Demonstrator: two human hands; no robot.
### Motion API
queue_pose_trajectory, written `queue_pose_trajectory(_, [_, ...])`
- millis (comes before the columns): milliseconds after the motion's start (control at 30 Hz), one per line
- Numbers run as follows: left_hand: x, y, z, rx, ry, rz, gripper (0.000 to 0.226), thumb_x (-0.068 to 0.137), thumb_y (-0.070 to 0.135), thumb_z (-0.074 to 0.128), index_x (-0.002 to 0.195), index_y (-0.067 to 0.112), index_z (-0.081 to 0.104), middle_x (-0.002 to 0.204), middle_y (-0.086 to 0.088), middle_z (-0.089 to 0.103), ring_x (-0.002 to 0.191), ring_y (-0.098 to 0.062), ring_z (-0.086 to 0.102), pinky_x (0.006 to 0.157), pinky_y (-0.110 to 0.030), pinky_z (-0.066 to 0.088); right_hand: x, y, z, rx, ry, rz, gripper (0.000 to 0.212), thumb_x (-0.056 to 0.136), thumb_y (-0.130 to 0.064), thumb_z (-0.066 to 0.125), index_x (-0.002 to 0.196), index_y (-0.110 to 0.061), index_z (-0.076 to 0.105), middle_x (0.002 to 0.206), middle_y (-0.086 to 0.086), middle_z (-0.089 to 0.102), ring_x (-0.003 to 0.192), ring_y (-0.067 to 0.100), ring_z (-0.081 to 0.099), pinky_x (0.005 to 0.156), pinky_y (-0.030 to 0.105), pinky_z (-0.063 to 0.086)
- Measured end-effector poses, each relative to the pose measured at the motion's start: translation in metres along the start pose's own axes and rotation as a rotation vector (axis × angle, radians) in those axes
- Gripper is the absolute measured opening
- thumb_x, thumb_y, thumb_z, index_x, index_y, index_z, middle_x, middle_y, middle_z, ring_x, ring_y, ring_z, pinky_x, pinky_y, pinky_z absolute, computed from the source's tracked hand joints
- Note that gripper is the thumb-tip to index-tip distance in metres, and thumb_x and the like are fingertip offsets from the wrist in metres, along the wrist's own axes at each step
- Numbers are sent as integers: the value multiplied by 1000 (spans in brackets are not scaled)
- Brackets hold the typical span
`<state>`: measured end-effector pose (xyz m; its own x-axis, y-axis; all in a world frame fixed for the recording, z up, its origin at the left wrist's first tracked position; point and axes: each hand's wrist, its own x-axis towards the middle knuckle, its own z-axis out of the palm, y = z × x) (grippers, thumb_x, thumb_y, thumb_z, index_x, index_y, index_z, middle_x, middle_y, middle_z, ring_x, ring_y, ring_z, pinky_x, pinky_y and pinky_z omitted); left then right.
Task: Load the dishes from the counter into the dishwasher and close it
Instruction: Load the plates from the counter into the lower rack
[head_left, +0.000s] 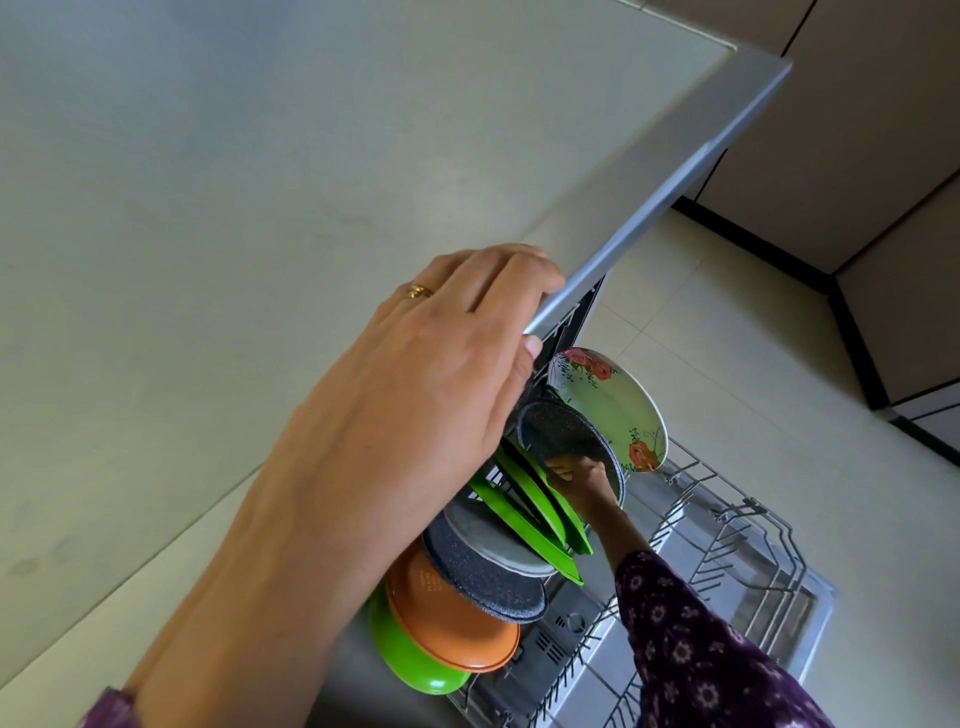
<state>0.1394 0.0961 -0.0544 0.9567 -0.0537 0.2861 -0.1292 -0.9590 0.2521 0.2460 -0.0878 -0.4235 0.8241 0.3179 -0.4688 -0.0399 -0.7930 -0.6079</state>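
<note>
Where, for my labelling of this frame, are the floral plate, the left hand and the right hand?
floral plate (613, 410): head view, pale face between its flowers.
left hand (441, 364): head view, back of hand gripping the countertop edge (649, 208).
right hand (574, 470): head view, knuckles, pinching the dark speckled plate (561, 436) at its rim.

Wire rack (748, 519) below counter (208, 208): floral plate (618, 410) upright at far end; nearer from it, speckled plate (558, 434), green plates (530, 506), orange dish (452, 618).

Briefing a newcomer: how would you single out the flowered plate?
Below the counter edge, the pulled-out dishwasher rack holds a row of dishes. The flowered plate stands at its far end, beside a dark speckled plate; it alone is pale with red flowers.
</note>
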Motion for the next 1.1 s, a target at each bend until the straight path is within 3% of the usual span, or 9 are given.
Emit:
queue_pose_trajectory(200, [-1,-1,1,4,16,6,26,96,17,42,119,13,52,122,0,56,111,-12,47,89,-15,26,-8,13,16,-85,-3,-32,27,84,-2,64,109,-11,71,106,7,70,90,16,69,91,29,52])
queue_pose_trajectory(300, [-2,0,1,8,31,11,27,93,17,44,119,14,52,122,1,57,110,-14,50,84,-19,32,-7,5,23,-147,31,-1,28,90,-7,56,111,-18,70,102,8,72,79,16,68,80,22,53])
queue_pose_trajectory(467, [-2,-2,2,-2,44,47,26,93,15,44,117,11,53,120,-2,58,109,-18,53,86,-24,38,-10,-18,22,-204,-29,127,40,90,-4,46,122,-20,63,113,15,64,101,29,63,87,35,53])
queue_pose_trajectory(600, [-3,-3,2,-11,51,68,24,93,14,46,116,11,53,119,-2,58,108,-19,54,87,-31,46,-23,-34,17,-220,-6,104,47,85,1,45,127,-16,59,117,18,62,103,30,63,87,35,52])
queue_pose_trajectory(767, [-3,-3,3,-13,73,71,25,94,16,47,118,12,53,120,0,58,107,-15,54,89,-26,43,-57,-57,6,-174,3,-22,40,86,-5,55,123,-17,62,115,14,66,93,27,68,84,31,55])
queue_pose_trajectory(867, [-3,-4,3,-23,87,77,25,94,17,46,117,11,54,119,-1,59,107,-15,55,91,-27,45,-93,-82,-11,-154,45,-166,32,85,-3,57,116,-8,66,113,12,67,93,24,69,87,23,52])
queue_pose_trajectory(933, [-4,-4,2,-42,94,62,23,93,19,48,113,11,56,114,-1,61,104,-16,56,91,-30,49,-123,-100,-23,-124,64,-246,27,85,1,54,106,-6,70,106,12,70,89,24,69,85,28,54])
queue_pose_trajectory(1033, [-7,-2,-3,-81,96,12,18,92,22,53,105,12,58,105,0,64,99,-17,58,88,-32,51,-172,-126,-40,-108,60,-276,25,87,-4,53,101,-13,72,100,5,72,81,19,69,79,32,56])
queue_pose_trajectory(1100, [-13,-1,-14,-118,69,-30,16,92,23,54,103,12,59,103,0,65,98,-18,58,88,-34,51,-206,-144,-52,-92,48,-296,25,86,-4,53,99,-12,73,94,4,73,70,16,65,70,26,55])
